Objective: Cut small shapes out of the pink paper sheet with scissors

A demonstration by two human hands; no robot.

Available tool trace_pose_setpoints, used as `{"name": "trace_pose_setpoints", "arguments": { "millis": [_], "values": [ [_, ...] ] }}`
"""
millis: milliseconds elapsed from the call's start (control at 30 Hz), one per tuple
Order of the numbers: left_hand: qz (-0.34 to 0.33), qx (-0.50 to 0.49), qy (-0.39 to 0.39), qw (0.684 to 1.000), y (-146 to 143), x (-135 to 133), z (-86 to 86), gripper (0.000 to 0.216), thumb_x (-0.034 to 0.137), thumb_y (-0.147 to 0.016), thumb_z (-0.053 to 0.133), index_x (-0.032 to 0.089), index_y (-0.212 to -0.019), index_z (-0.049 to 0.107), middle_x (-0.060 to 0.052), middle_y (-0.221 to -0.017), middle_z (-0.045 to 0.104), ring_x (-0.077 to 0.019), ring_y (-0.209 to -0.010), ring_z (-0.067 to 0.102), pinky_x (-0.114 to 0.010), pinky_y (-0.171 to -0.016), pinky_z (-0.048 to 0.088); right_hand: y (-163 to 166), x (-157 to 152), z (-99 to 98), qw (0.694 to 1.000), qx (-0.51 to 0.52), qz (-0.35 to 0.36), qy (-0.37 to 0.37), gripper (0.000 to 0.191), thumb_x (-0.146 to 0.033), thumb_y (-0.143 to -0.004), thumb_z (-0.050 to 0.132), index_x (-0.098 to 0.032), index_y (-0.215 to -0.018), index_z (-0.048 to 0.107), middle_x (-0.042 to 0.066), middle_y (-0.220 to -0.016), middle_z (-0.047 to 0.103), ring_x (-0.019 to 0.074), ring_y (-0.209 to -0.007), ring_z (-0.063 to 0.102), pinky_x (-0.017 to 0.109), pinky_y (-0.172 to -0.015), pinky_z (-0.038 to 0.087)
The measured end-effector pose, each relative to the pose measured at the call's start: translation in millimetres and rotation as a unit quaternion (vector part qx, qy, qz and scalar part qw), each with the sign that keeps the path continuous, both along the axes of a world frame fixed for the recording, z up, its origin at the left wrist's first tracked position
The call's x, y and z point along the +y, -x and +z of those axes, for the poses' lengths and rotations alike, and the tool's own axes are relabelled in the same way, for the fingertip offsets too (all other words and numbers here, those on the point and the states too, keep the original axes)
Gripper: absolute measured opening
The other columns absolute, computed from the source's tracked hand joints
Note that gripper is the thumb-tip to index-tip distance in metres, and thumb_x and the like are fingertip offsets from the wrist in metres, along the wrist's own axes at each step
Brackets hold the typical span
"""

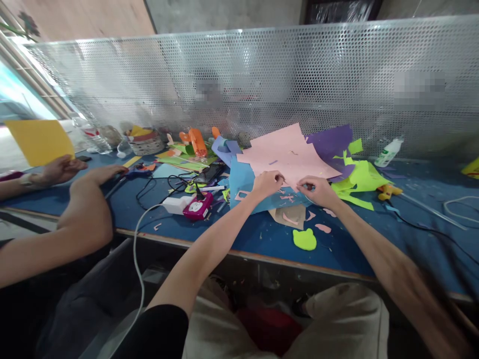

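My left hand and my right hand meet over the near edge of a large pink paper sheet. Both have fingers curled in a pinch at that edge; what is between the fingertips is too small to name. The pink sheet lies on a light blue sheet. Purple paper and lime green paper spread behind and right of it. A lime green cut-out shape and small pink scraps lie on the blue table just in front of my hands.
Another person's arm and hand rest at the left, near a yellow sheet. An orange glue gun, a pink power strip with cables, a basket, and a white bottle stand before a perforated metal screen.
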State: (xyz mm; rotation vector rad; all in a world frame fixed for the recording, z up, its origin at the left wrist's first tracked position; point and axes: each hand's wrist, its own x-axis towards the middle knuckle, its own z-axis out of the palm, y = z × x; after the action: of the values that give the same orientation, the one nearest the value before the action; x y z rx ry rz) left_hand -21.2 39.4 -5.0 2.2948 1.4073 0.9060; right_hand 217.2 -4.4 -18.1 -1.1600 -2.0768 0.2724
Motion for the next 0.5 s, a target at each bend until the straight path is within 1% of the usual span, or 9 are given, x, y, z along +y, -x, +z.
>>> {"name": "trace_pose_setpoints", "arguments": {
  "millis": [33, 100, 167, 200, 233, 300, 333, 500],
  "values": [
    [-0.012, -0.017, 0.003, 1.0, 0.0, 1.0, -0.3, 0.026, 0.029, -0.096, 0.055, 0.026, -0.096, 0.081, -0.004, -0.098, 0.08, -0.0216, -0.094, 0.071, -0.03, -0.084, 0.051, 0.2, -0.1, 0.3, 1.0, 0.001, -0.001, 0.0, 0.03, -0.051, -0.096, 0.059, -0.026, -0.089, 0.073, 0.004, -0.099, 0.078, 0.0209, -0.074, 0.064, 0.04, -0.074, 0.055],
    [-0.078, -0.064, 0.019, 0.995, -0.8, 3.0, -1.7, 0.031, 0.035, -0.099, 0.052, 0.023, -0.095, 0.079, -0.004, -0.097, 0.079, -0.0199, -0.09, 0.07, -0.028, -0.083, 0.051, 0.7, -0.5, 1.1, 1.0, 0.006, -0.001, -0.003, 0.028, -0.05, -0.095, 0.061, -0.025, -0.088, 0.072, 0.004, -0.098, 0.078, 0.0207, -0.072, 0.063, 0.039, -0.073, 0.054],
    [-0.167, -0.112, 0.062, 0.978, -2.3, 4.5, -4.3, 0.037, 0.047, -0.099, 0.055, 0.018, -0.093, 0.077, -0.006, -0.092, 0.077, -0.0183, -0.084, 0.068, -0.027, -0.077, 0.051, 1.2, -1.1, 2.0, 1.0, 0.01, 0.001, -0.004, 0.029, -0.049, -0.096, 0.061, -0.024, -0.087, 0.072, 0.006, -0.097, 0.078, 0.0203, -0.071, 0.062, 0.038, -0.072, 0.053],
    [-0.201, -0.132, 0.092, 0.966, -3.2, 5.0, -6.0, 0.041, 0.053, -0.098, 0.057, 0.016, -0.091, 0.075, -0.006, -0.088, 0.075, -0.0177, -0.081, 0.068, -0.027, -0.074, 0.051, 1.4, -1.6, 2.5, 1.0, 0.013, 0.001, -0.002, 0.029, -0.049, -0.096, 0.061, -0.023, -0.087, 0.072, 0.007, -0.096, 0.078, 0.0203, -0.072, 0.062, 0.038, -0.072, 0.052],
    [-0.222, -0.148, 0.123, 0.956, -4.0, 5.5, -7.7, 0.046, 0.058, -0.095, 0.06, 0.015, -0.09, 0.074, -0.006, -0.084, 0.073, -0.0175, -0.08, 0.067, -0.026, -0.071, 0.05, 1.5, -2.0, 3.0, 1.0, 0.017, 0.0, 0.001, 0.03, -0.048, -0.097, 0.061, -0.022, -0.087, 0.071, 0.007, -0.095, 0.078, 0.0205, -0.072, 0.063, 0.037, -0.072, 0.052],
    [-0.23, -0.179, 0.169, 0.942, -5.3, 6.3, -10.7, 0.05, 0.063, -0.092, 0.062, 0.014, -0.091, 0.074, -0.007, -0.081, 0.072, -0.0179, -0.08, 0.068, -0.026, -0.069, 0.05, 1.7, -3.1, 3.6, 0.999, 0.028, -0.007, 0.016, 0.03, -0.048, -0.097, 0.06, -0.022, -0.088, 0.071, 0.008, -0.093, 0.078, 0.0216, -0.076, 0.065, 0.036, -0.072, 0.052],
    [-0.228, -0.19, 0.178, 0.938, -5.7, 6.5, -11.8, 0.05, 0.063, -0.093, 0.062, 0.014, -0.093, 0.074, -0.007, -0.082, 0.072, -0.0181, -0.081, 0.069, -0.026, -0.069, 0.051, 1.7, -3.6, 3.9, 0.999, 0.033, -0.011, 0.024, 0.029, -0.047, -0.097, 0.06, -0.021, -0.089, 0.071, 0.008, -0.092, 0.078, 0.0222, -0.077, 0.067, 0.035, -0.073, 0.053],
    [-0.239, -0.166, 0.144, 0.946, -6.7, 4.1, -11.8, 0.044, 0.055, -0.099, 0.055, 0.015, -0.088, 0.07, -0.008, -0.085, 0.075, -0.0173, -0.078, 0.071, -0.027, -0.073, 0.054, 2.0, -4.4, 4.0, 0.998, 0.036, -0.023, 0.039, 0.025, -0.043, -0.096, 0.06, -0.021, -0.091, 0.072, 0.008, -0.092, 0.079, 0.0235, -0.081, 0.07, 0.035, -0.074, 0.057]
  ]
}}
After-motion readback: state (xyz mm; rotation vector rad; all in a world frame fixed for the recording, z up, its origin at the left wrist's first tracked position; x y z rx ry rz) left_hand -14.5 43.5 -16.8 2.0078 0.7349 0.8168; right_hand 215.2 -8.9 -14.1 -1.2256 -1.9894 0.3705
